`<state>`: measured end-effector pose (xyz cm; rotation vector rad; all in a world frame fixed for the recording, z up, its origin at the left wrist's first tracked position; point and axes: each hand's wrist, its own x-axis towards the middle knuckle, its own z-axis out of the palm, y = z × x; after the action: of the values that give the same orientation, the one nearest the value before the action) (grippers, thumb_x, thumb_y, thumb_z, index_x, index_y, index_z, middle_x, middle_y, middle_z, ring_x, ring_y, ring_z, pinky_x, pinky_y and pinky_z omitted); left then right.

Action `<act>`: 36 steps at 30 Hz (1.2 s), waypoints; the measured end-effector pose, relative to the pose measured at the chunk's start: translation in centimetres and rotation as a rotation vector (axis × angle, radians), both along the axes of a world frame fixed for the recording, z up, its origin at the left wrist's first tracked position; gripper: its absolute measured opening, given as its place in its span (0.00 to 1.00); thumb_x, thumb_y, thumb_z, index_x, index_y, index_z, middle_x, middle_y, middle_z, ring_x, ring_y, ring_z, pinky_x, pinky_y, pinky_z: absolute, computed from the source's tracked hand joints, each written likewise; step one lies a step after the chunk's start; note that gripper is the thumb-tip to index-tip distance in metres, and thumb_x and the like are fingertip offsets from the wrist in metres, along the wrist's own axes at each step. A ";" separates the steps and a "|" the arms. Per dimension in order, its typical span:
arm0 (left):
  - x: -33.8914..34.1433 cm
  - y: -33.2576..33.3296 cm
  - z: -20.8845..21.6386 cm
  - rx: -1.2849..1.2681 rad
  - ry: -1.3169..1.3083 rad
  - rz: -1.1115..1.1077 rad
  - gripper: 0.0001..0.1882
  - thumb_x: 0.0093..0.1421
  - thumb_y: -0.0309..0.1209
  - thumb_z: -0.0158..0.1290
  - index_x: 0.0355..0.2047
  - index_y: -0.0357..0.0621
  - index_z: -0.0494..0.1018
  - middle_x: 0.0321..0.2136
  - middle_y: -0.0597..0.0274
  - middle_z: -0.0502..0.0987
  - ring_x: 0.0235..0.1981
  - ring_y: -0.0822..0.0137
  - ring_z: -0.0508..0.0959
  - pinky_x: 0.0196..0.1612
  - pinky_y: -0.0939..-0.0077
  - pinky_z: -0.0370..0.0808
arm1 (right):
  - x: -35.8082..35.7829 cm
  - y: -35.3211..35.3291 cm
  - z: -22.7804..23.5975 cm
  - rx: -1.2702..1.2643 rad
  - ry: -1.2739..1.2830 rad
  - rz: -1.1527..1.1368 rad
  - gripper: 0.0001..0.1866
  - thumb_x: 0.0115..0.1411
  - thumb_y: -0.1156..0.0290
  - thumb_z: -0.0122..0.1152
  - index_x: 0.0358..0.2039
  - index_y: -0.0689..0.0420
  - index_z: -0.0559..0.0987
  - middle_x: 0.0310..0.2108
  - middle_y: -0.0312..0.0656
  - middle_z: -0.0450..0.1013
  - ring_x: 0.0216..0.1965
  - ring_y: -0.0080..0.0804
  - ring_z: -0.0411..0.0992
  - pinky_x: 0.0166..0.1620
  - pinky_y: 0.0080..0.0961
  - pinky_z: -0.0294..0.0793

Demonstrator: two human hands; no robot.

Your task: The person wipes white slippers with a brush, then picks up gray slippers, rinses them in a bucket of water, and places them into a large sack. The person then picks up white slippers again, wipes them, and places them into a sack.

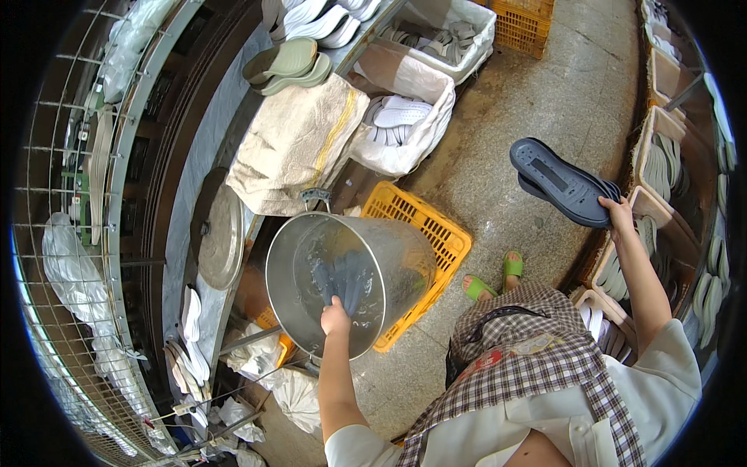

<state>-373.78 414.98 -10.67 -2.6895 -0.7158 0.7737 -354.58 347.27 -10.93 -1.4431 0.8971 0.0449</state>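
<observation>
Here, the left hand (335, 319) grips blurred blue pieces (353, 282) inside the metal pot (405, 253) — the right hand (618, 215), well apart, clasps dark shoe soles (556, 176)

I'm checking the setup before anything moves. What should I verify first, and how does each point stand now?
1. Right hand gripping the dark blue soles: ok.
2. Left hand gripping the dipped soles inside the metal pot: ok.
3. Round lid off the pot: ok, lying on the bench.
4. Green slippers clear of the yellow crate: ok.
5. Liquid temperature: cannot tell.
</observation>
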 end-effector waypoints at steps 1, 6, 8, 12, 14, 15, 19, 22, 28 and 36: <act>0.0 -0.2 0.4 0.010 0.012 -0.002 0.21 0.51 0.30 0.54 0.45 0.44 0.62 0.33 0.45 0.74 0.35 0.51 0.78 0.38 0.63 0.76 | 0.0 0.2 0.4 -0.001 0.001 -0.004 0.20 0.48 0.75 0.64 0.42 0.60 0.69 0.31 0.40 0.73 0.26 0.29 0.73 0.28 0.25 0.73; -1.4 -0.8 4.7 0.014 -0.051 0.020 0.22 0.49 0.29 0.54 0.45 0.43 0.63 0.33 0.46 0.74 0.35 0.50 0.78 0.37 0.61 0.76 | 0.3 0.7 1.0 0.003 -0.012 -0.011 0.20 0.47 0.76 0.63 0.42 0.62 0.69 0.33 0.43 0.73 0.29 0.32 0.73 0.33 0.26 0.73; -2.5 -1.1 7.5 0.050 -0.083 0.027 0.24 0.47 0.27 0.55 0.45 0.44 0.63 0.32 0.46 0.74 0.34 0.49 0.77 0.36 0.60 0.75 | 0.5 0.3 0.2 0.005 -0.019 -0.020 0.20 0.47 0.76 0.63 0.42 0.63 0.70 0.34 0.44 0.73 0.32 0.33 0.73 0.37 0.26 0.73; -5.4 -1.9 13.4 0.173 -0.265 0.080 0.25 0.43 0.25 0.56 0.43 0.44 0.63 0.30 0.46 0.73 0.32 0.47 0.76 0.34 0.59 0.74 | 1.0 -1.0 -2.4 0.054 -0.065 0.012 0.20 0.46 0.76 0.64 0.42 0.64 0.72 0.35 0.44 0.74 0.33 0.32 0.73 0.40 0.25 0.72; -6.3 -2.4 16.6 0.216 -0.373 0.063 0.25 0.43 0.25 0.56 0.43 0.44 0.63 0.30 0.46 0.73 0.31 0.46 0.76 0.34 0.58 0.74 | 1.5 -1.6 -3.6 0.077 -0.099 0.032 0.19 0.47 0.77 0.63 0.41 0.64 0.73 0.35 0.43 0.75 0.33 0.31 0.73 0.39 0.24 0.72; -6.8 -2.8 18.1 0.228 -0.401 0.057 0.25 0.43 0.25 0.56 0.43 0.44 0.63 0.30 0.46 0.73 0.31 0.46 0.76 0.34 0.58 0.74 | 1.7 -2.0 -4.1 0.108 -0.109 0.041 0.18 0.47 0.77 0.63 0.40 0.64 0.73 0.34 0.43 0.75 0.32 0.31 0.73 0.38 0.24 0.72; -8.6 -4.7 22.0 0.347 -0.569 0.062 0.25 0.44 0.25 0.56 0.43 0.42 0.63 0.30 0.45 0.72 0.30 0.44 0.75 0.34 0.56 0.74 | 2.4 -2.8 -4.6 0.132 -0.113 0.030 0.16 0.49 0.76 0.62 0.39 0.62 0.72 0.32 0.41 0.75 0.29 0.31 0.74 0.35 0.24 0.74; -8.7 -5.5 22.1 0.299 -0.522 0.123 0.24 0.45 0.25 0.56 0.44 0.42 0.63 0.30 0.44 0.71 0.32 0.43 0.75 0.35 0.56 0.73 | 2.7 -2.9 -4.0 0.160 -0.098 0.010 0.18 0.47 0.76 0.63 0.40 0.64 0.72 0.34 0.44 0.74 0.33 0.33 0.74 0.38 0.27 0.73; -9.3 -4.3 20.2 0.320 -0.497 0.165 0.24 0.45 0.27 0.55 0.45 0.44 0.64 0.31 0.42 0.73 0.33 0.43 0.76 0.36 0.55 0.73 | 2.0 -2.3 -2.0 0.152 -0.184 -0.060 0.18 0.46 0.79 0.63 0.39 0.65 0.71 0.33 0.46 0.74 0.32 0.34 0.74 0.37 0.28 0.74; -11.8 -0.5 17.7 -0.080 -1.032 0.524 0.23 0.52 0.31 0.57 0.48 0.42 0.65 0.40 0.43 0.73 0.37 0.45 0.76 0.39 0.57 0.74 | 0.5 -1.4 -0.2 0.124 -0.076 -0.274 0.21 0.46 0.76 0.65 0.41 0.64 0.70 0.35 0.46 0.73 0.30 0.33 0.74 0.31 0.31 0.73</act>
<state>-385.59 414.43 7.02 -2.8718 -1.6483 -0.6365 -354.11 345.82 -11.16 -1.1899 1.0050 -0.1556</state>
